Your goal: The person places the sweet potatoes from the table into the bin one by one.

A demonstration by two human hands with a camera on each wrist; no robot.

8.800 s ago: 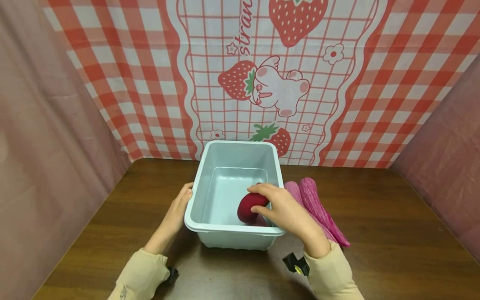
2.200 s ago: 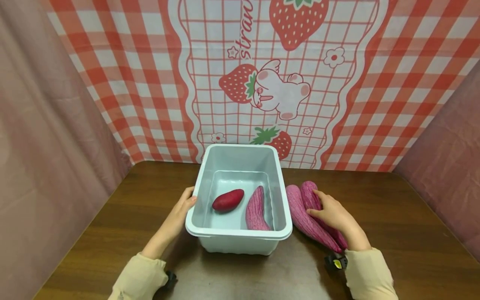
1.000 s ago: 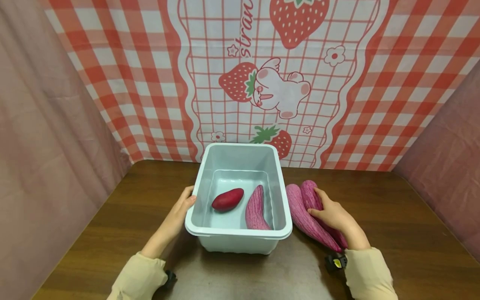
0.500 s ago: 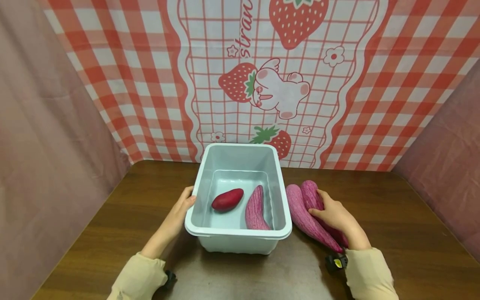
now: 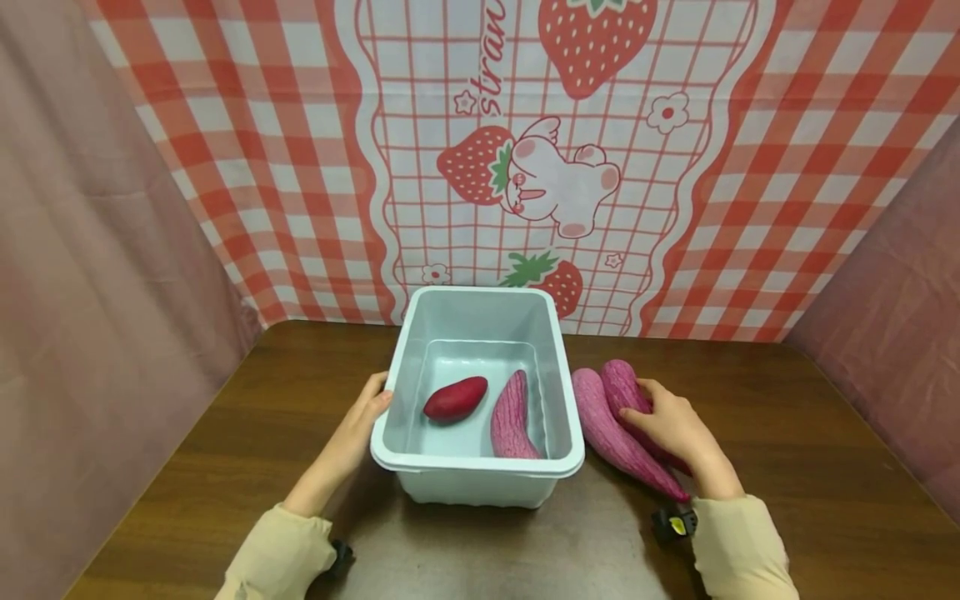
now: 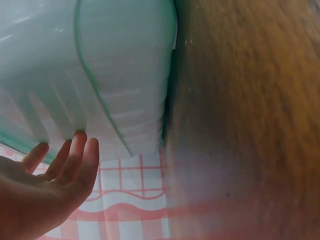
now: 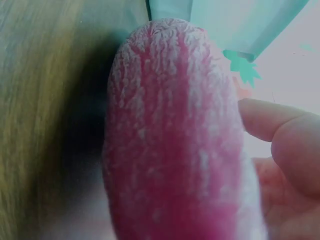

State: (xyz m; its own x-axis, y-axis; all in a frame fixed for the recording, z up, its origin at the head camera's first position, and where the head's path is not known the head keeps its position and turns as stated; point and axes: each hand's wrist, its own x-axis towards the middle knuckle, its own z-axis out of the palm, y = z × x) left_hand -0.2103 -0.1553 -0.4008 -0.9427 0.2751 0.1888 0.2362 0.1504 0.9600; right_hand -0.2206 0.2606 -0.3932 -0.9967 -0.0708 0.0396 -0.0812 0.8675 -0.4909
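In the head view, my left hand (image 5: 369, 408) rests its fingers on the outer left wall of a pale blue-grey plastic bin (image 5: 480, 464). The left wrist view shows those fingertips at the wall, loosely extended. On the bin's floor lie a dark red sweet potato (image 5: 455, 399) and a pink-purple streaked sweet potato (image 5: 512, 421). To the right of the bin, my right hand (image 5: 672, 421) holds a long streaked sweet potato (image 5: 619, 385), thumb on its left side; its lower part is partly hidden. A second long streaked sweet potato (image 5: 611, 433) lies directly beside it, close to the bin.
The brown wooden table (image 5: 787, 450) extends left and right of the bin. Behind it hangs a red-and-white checked cloth (image 5: 300, 167) with strawberry prints. Pink curtains (image 5: 112, 292) close off both sides.
About nine seconds ago my right hand held the dark red sweet potato inside the bin; now it is out at the right-hand streaked one, whose lower tip has just shifted slightly. Left hand stays.
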